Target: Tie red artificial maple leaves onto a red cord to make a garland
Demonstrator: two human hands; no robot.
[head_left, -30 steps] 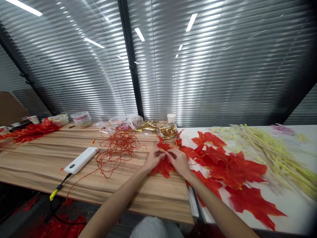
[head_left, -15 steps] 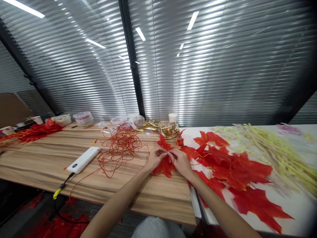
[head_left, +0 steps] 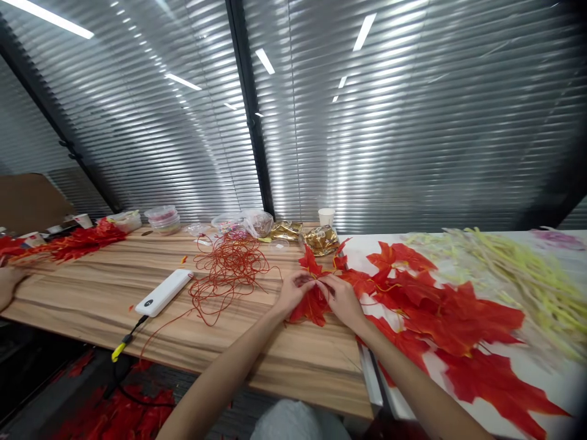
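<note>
Both of my hands meet over a red artificial maple leaf [head_left: 312, 310] near the right end of the wooden table. My left hand [head_left: 296, 292] pinches at the leaf's middle with thumb and forefinger. Fingertip to fingertip with it, my right hand [head_left: 340, 298] is closed on the same spot. A thin cord seems to run to the fingers, but its end is hidden by them. To the right, more red maple leaves [head_left: 440, 305] lie overlapped, with yellowish stems or string among them. A loose tangle of red cord [head_left: 232, 266] spreads out left of my hands.
A white power bank [head_left: 165, 293] with a black cable lies at left. Gold foil packets [head_left: 321, 240], a paper cup [head_left: 326, 216] and plastic tubs [head_left: 162, 219] line the back. Yellow strips [head_left: 513, 287] cover the white table. Another person's hand [head_left: 8, 284] rests at the far left edge.
The view has swung slightly left, so everything sits a little further right. Another person's hand has come into sight at the left edge. My hands stay pinched at the leaf.
</note>
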